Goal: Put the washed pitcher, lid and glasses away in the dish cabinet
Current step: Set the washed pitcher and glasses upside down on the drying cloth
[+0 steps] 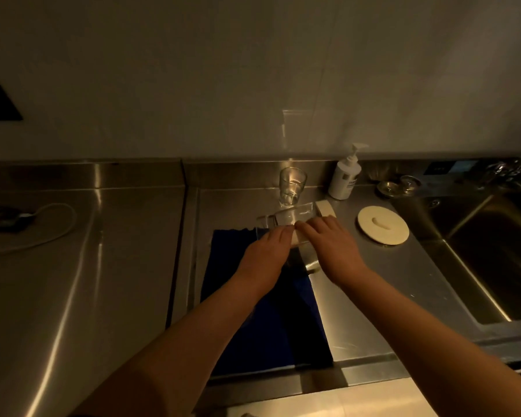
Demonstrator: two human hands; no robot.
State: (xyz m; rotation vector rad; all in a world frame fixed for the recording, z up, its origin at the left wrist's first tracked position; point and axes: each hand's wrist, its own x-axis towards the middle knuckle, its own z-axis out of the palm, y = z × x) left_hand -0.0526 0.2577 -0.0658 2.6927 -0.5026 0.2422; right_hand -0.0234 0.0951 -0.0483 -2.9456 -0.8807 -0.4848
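Both hands, left hand (266, 249) and right hand (331, 245), grip pitcher (286, 219); glass (292, 185), soap bottle (345, 176) behind; lid (396, 236) right.

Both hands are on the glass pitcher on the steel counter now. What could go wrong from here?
1. The pitcher is clear glass on hard steel counter; both the left hand and the right hand hold it, and a slip could break it.
2. A drinking glass stands just behind it; lifting the pitcher could knock it over.
3. The round lid lies apart near the sink and may be forgotten.
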